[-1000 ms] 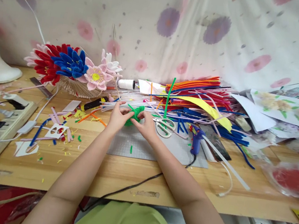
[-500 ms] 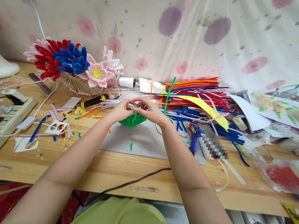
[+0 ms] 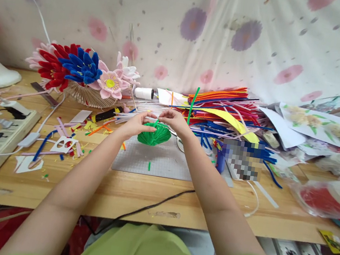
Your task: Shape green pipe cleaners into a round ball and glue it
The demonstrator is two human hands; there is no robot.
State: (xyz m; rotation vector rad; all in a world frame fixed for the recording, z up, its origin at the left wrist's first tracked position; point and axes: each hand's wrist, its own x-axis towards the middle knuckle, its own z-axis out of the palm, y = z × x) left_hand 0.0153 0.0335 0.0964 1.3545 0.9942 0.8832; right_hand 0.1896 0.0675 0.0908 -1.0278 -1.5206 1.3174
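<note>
Green fan-shaped piece (image 3: 154, 137) is between the two hands, over the grey cutting mat (image 3: 172, 167). Left hand (image 3: 135, 126) grasps its upper left part, with the thumb in front. Right hand (image 3: 175, 122) has bent fingers beside the short stem (image 3: 157, 121) on top; whether they pinch it, I cannot tell.

The hands (image 3: 135, 125) hold a ribbed green piece (image 3: 155, 136) (fan-like); a grey mat (image 3: 167, 163) lies beneath.
</note>
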